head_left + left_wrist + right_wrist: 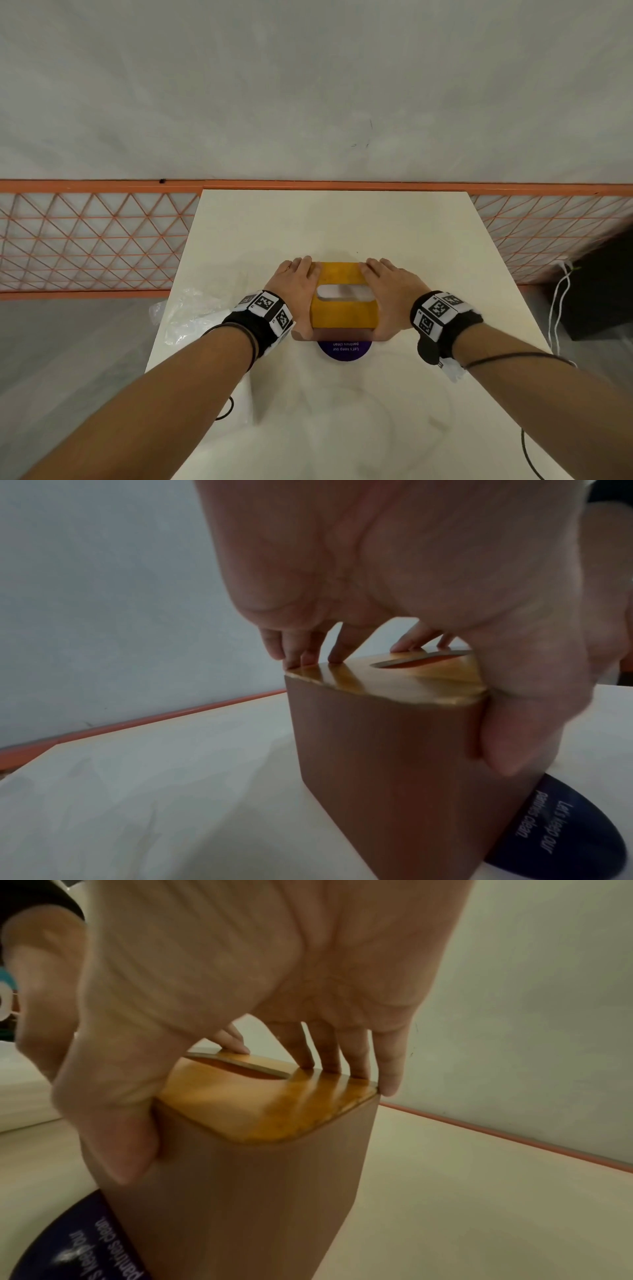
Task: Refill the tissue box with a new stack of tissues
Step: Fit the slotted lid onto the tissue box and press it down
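Head view: tissue box (343, 310), brownish body with a yellow wooden lid and an oval slot, stands on the white table (376, 233) near its middle, between both hands. Left hand (298, 291) clasps the box's left end, fingers lying over the lid's far left edge, thumb on the near side wall. Right hand (390, 291) mirrors it on the right end, fingers on the lid's far right edge, thumb on the near side. A purple round sticker (344, 349) with white text shows just in front of the box, partly under it. Crumpled clear plastic wrap (186, 315) lies at the table's left edge, apart from the hands. Left wrist view: left hand (411, 574) arches over the tissue box (383, 764), fingertips (337, 656) pressing on the lid top, thumb curled down the side wall; gripping the box. Sticker (561, 831) beside the box base. Right wrist view: right hand (257, 974) likewise spans the tissue box (257, 1191), fingertips (329, 1064) on the lid, little finger over the far edge, thumb clamped on the side; gripping the box. Whether the slot holds tissues is unclear.
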`<act>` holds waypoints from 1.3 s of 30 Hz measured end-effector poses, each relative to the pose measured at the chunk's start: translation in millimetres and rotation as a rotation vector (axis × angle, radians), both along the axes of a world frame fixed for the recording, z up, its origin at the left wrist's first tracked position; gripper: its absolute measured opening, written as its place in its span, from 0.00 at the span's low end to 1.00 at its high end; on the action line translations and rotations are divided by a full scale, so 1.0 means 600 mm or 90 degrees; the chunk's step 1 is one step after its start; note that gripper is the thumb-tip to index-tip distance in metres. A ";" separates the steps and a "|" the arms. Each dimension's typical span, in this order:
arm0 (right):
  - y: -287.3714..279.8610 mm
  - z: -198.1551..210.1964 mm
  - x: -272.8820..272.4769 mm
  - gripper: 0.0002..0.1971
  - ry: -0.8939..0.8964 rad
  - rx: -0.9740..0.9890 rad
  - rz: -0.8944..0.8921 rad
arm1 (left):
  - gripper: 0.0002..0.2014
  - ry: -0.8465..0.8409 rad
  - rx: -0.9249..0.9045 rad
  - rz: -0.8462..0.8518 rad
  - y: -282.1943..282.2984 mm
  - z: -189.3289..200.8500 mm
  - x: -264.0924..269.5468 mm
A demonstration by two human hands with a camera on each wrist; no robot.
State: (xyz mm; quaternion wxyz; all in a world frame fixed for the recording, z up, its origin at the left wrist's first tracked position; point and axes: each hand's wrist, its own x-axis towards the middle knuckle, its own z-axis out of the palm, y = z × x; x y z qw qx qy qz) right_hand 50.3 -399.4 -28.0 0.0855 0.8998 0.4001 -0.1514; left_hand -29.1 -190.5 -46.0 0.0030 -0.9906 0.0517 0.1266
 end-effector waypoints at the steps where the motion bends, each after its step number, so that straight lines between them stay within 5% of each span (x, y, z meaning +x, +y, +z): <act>1: 0.000 0.001 0.000 0.67 0.000 -0.006 -0.001 | 0.67 -0.002 0.003 0.000 -0.001 0.000 0.000; 8: -0.002 0.000 0.003 0.68 -0.001 0.010 0.011 | 0.66 0.008 -0.017 -0.001 0.001 0.004 -0.001; 13: -0.011 0.020 0.032 0.70 0.189 0.056 -0.121 | 0.71 0.039 -0.096 0.032 0.015 0.009 -0.017; 21: 0.009 0.034 0.055 0.52 0.104 0.066 -0.122 | 0.73 -0.020 -0.128 0.062 0.014 -0.002 -0.027; 25: 0.001 0.050 0.074 0.18 0.245 0.251 -0.237 | 0.76 -0.004 -0.195 0.112 0.017 0.001 -0.039; 27: -0.003 0.053 0.080 0.09 0.278 0.301 -0.253 | 0.75 0.025 -0.269 0.152 0.021 0.009 -0.045; 39: -0.004 0.027 0.082 0.06 0.370 0.333 -0.344 | 0.72 0.104 -0.363 0.196 0.058 0.006 -0.044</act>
